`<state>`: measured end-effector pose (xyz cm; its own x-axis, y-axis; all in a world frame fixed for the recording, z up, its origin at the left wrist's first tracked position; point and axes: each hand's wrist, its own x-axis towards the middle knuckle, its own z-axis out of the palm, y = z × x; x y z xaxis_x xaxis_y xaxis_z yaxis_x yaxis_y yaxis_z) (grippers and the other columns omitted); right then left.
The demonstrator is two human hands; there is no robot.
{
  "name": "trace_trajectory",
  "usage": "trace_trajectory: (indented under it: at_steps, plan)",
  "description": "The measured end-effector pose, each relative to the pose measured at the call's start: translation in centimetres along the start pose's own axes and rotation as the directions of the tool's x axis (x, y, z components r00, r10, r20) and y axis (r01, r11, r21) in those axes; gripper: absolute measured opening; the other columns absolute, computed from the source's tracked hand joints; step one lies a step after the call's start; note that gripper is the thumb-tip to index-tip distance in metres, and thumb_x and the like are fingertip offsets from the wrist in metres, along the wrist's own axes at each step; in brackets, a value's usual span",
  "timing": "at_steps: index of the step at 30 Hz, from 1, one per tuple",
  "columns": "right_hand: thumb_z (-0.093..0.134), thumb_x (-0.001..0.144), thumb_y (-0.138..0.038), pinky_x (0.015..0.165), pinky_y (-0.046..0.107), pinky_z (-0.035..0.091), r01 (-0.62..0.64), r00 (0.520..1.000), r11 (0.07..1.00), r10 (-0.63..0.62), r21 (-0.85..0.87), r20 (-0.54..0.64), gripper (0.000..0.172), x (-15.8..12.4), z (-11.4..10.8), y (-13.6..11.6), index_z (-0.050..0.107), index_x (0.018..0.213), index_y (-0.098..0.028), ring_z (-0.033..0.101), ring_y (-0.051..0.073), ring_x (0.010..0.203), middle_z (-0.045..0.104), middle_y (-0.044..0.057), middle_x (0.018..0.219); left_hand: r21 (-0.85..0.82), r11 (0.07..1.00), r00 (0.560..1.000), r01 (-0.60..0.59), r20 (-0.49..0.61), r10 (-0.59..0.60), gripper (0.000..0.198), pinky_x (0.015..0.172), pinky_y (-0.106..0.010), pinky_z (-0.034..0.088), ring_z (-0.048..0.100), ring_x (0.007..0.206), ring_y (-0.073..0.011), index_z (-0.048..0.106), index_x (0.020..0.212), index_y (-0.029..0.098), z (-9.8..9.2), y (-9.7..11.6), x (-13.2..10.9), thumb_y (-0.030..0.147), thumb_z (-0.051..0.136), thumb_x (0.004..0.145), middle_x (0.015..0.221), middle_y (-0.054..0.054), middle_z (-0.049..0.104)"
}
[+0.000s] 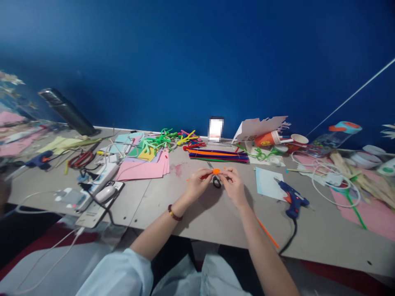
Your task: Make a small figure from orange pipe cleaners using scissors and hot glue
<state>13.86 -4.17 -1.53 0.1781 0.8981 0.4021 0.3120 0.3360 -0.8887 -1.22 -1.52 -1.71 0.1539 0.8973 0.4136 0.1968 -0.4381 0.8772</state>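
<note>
From where I stand, the far left of the grey bench (148, 207) holds a dark thermos flask (68, 112) lying on its side, a blue hot glue gun (40, 160), and what look like red-handled scissors (80, 159) among tangled cables. Nearer the edge sit a white power strip (106, 174) and a white computer mouse (105, 194). Beyond them, a fanned stack of pink paper (142, 169) lies under a heap of green pipe cleaners (157, 143).

At the middle, the person's left hand (197, 185), with a dark red beaded bracelet (175, 212) on its wrist, and right hand (234, 187) meet over the bench. The fingers (206, 174) of both hands are drawn in and pinching a small orange piece (216, 171) from either side, just above a black finger loop of small scissors (216, 181). The orange piece is held in the air, and a neat bundle of striped pipe cleaners (217, 155) lies just beyond it.

To the right are a pale blue card (268, 183) and a second blue hot glue gun (293, 200), with a loose orange pipe cleaner (268, 233) near the bench's front edge. Orange paper cups (265, 139) lie toppled at the back. Farther right stand a clear jar with a teal lid (339, 133), a loop of white cable (336, 185), and wooden sticks (348, 172) over a pink sheet (364, 209).
</note>
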Motion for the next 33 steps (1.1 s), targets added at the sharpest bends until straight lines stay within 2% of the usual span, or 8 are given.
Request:
trace_trajectory:
  at_steps: [3, 8, 12, 16, 20, 25, 29, 33]
  plan:
    - [0.061, 0.080, -0.039, 0.067, 0.030, 0.047, -0.047, 0.999, 0.997, 0.046, 0.056, 0.007, 0.017, 0.0, 0.2, 0.0, 0.066, 0.083, -0.023, 0.056, 0.018, 0.084, 0.056, 0.006, 0.094, 0.030, 0.999, 0.999, -0.021, -0.031, 0.022, 0.016, 0.072, -0.030, 0.050, 0.062, 0.077, -0.0168, 0.071, 0.083, 0.019, 0.0, 0.1, 0.0, 0.031, 0.061, 0.080, 0.084, -0.008, 0.068]
    - [0.064, 0.076, -0.041, 0.070, 0.029, 0.048, -0.201, 0.979, 0.962, 0.200, 0.182, 0.028, 0.025, 0.2, 0.2, 0.1, 0.060, 0.092, -0.022, 0.059, 0.017, 0.082, 0.064, 0.005, 0.093, 0.070, 0.995, 0.996, -0.068, -0.053, 0.072, 0.018, 0.067, -0.027, 0.050, 0.062, 0.076, -0.0160, 0.071, 0.085, 0.019, 0.0, -0.4, -0.1, 0.031, 0.058, 0.083, 0.085, -0.008, 0.067]
    - [0.064, 0.075, -0.045, 0.066, 0.028, 0.048, -0.278, 0.957, 0.906, 0.290, 0.318, 0.009, 0.034, 0.5, 0.0, 0.3, 0.059, 0.101, -0.022, 0.062, 0.018, 0.083, 0.065, 0.007, 0.100, 0.153, 0.968, 0.979, -0.197, -0.028, 0.204, 0.018, 0.070, -0.026, 0.051, 0.063, 0.079, -0.0155, 0.070, 0.091, 0.019, -0.1, -0.7, -0.2, 0.027, 0.054, 0.085, 0.089, -0.008, 0.067]
    - [0.065, 0.073, -0.047, 0.065, 0.028, 0.049, -0.335, 0.942, 0.878, 0.315, 0.341, 0.113, 0.037, 0.8, -0.2, 0.4, 0.065, 0.100, -0.021, 0.062, 0.018, 0.082, 0.068, 0.006, 0.099, 0.217, 0.918, 0.938, -0.333, -0.022, 0.345, 0.015, 0.069, -0.025, 0.051, 0.063, 0.077, -0.0141, 0.069, 0.090, 0.019, -0.1, -0.9, -0.1, 0.022, 0.055, 0.085, 0.085, -0.007, 0.067]
    - [0.063, 0.075, -0.050, 0.064, 0.026, 0.049, -0.388, 0.920, 0.835, 0.326, 0.390, 0.218, 0.039, 0.8, -0.3, 0.6, 0.069, 0.103, -0.023, 0.061, 0.016, 0.079, 0.069, 0.005, 0.096, 0.227, 0.890, 0.913, -0.394, -0.014, 0.408, 0.014, 0.066, -0.023, 0.051, 0.062, 0.075, -0.0128, 0.067, 0.091, 0.018, -0.1, -0.8, 0.1, 0.019, 0.054, 0.086, 0.083, -0.006, 0.067]
    - [0.076, 0.064, -0.041, 0.065, 0.026, 0.049, -0.423, 0.903, 0.821, 0.350, 0.384, 0.249, 0.037, 0.9, -0.4, 0.5, 0.071, 0.097, -0.025, 0.061, 0.014, 0.076, 0.070, 0.003, 0.094, 0.193, 0.914, 0.934, -0.356, 0.034, 0.356, 0.016, 0.067, -0.025, 0.051, 0.061, 0.076, -0.0137, 0.068, 0.091, 0.018, -0.3, -0.7, 0.4, 0.021, 0.052, 0.087, 0.083, -0.007, 0.066]
    - [0.076, 0.062, -0.040, 0.066, 0.027, 0.048, -0.401, 0.913, 0.842, 0.338, 0.361, 0.227, 0.035, 1.0, -0.4, 0.5, 0.072, 0.091, -0.022, 0.061, 0.015, 0.074, 0.071, 0.004, 0.087, 0.068, 0.969, 0.970, -0.238, 0.076, 0.232, 0.018, 0.060, -0.023, 0.049, 0.061, 0.075, -0.0140, 0.069, 0.090, 0.017, -0.5, -0.3, 0.4, 0.026, 0.053, 0.087, 0.085, -0.008, 0.065]
    - [0.075, 0.064, -0.042, 0.068, 0.028, 0.048, -0.362, 0.929, 0.872, 0.308, 0.329, 0.204, 0.034, 1.0, -0.4, 1.0, 0.071, 0.089, -0.020, 0.062, 0.016, 0.076, 0.070, 0.005, 0.090, -0.023, 0.992, 0.989, -0.121, 0.080, 0.122, 0.017, 0.064, -0.025, 0.047, 0.060, 0.075, -0.0149, 0.070, 0.083, 0.015, -0.4, 0.1, 0.6, 0.028, 0.059, 0.083, 0.080, -0.008, 0.066]
